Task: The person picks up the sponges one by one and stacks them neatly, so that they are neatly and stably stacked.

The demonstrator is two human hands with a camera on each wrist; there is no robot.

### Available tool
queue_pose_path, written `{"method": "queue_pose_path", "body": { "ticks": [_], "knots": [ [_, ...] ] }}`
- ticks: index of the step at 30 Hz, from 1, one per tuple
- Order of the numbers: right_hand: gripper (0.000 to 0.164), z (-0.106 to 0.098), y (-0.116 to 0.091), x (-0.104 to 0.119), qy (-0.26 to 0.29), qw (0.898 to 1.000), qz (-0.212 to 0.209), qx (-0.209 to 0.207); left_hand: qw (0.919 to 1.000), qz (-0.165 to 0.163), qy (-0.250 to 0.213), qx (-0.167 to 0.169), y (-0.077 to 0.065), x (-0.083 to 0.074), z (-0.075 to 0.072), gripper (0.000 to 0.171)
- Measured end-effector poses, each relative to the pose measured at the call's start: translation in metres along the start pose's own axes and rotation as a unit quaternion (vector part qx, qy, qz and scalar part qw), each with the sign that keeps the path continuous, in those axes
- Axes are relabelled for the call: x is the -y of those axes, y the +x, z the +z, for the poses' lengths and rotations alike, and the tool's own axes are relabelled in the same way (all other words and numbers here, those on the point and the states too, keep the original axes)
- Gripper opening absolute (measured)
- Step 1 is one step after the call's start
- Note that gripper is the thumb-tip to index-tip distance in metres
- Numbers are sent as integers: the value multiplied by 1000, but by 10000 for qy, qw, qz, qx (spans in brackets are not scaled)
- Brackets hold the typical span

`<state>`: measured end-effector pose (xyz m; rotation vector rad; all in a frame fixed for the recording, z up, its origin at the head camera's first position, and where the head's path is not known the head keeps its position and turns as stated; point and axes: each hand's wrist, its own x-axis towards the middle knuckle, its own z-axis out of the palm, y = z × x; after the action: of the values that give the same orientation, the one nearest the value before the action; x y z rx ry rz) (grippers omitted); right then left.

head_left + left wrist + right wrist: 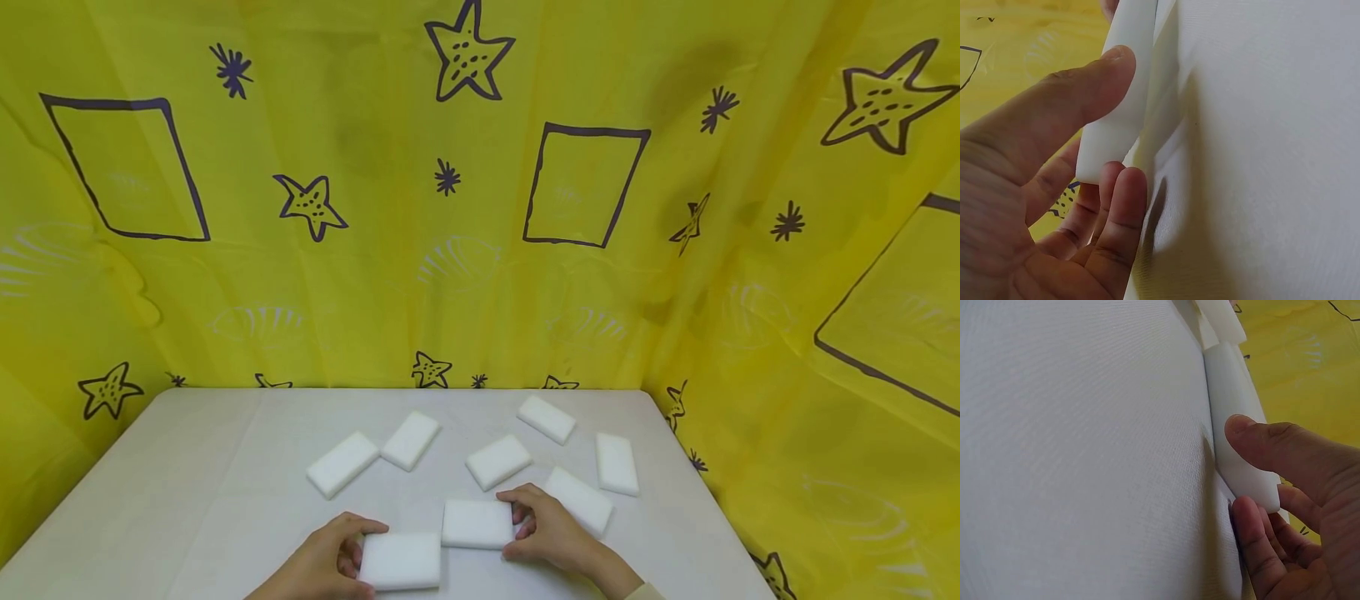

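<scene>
Worktop [210, 508] far edge runs along yellow curtain [375, 283]; wide stretch btwn blocks & its L edge, less on R. L hand [318, 560] pinches L block [401, 560] by its outer end, R hand [551, 533] pinches R block [477, 524] likewise. Both blocks btwn hands, v. close; can't tell if touching. 6 other white blocks [498, 461] beyond, one just beside R hand.

Head view: evenly lit, slightly soft. Wrist views: dimmer; blurred shadows are cast on table [1285, 125] beside fingers [1125, 209].
</scene>
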<state>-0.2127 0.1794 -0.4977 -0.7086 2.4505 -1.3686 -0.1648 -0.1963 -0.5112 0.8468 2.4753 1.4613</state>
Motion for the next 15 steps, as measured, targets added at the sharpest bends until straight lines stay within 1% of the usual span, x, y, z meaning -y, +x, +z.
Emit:
{"method": "queue_pose_path", "body": {
  "ticks": [3,7,15],
  "knots": [
    [70,0,0,0,32,10000,17,0,9999,-144,-48,22,-1,0,-1,67],
    [70,0,0,1,85,10000,39,10,9997,-236,-63,25,-2,0,-1,67],
    [69,0,0,1,56,10000,55,16,9984,-542,88,-97,1,-2,0,69]
  ]
}}
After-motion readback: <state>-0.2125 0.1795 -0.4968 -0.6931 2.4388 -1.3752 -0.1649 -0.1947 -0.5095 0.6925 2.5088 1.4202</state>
